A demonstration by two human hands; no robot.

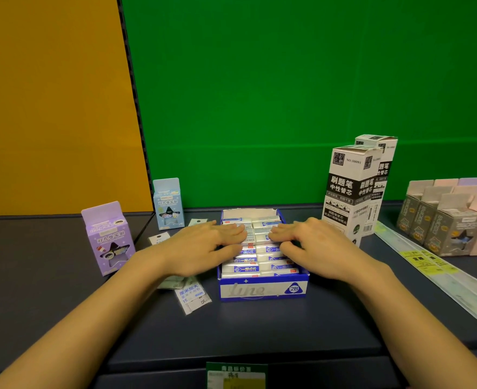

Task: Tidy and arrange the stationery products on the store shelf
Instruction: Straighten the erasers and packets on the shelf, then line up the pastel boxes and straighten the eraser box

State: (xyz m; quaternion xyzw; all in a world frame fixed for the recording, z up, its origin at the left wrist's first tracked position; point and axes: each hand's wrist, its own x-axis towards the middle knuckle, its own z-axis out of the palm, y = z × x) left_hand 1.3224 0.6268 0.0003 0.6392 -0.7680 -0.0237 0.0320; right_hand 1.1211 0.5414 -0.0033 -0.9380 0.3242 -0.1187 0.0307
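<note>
I see the left hand and right hand lying flat, fingers spread, on the erasers in the blue display box at frame centre, gripping nothing. A purple carton stands left of centre, tall white refill boxes stand at right.

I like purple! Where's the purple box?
The purple box stands upright at the head view's left, on the dark shelf, beside the left hand.

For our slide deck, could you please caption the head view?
Both hands, left and right, press flat on erasers in a blue display box on the shelf.
</note>
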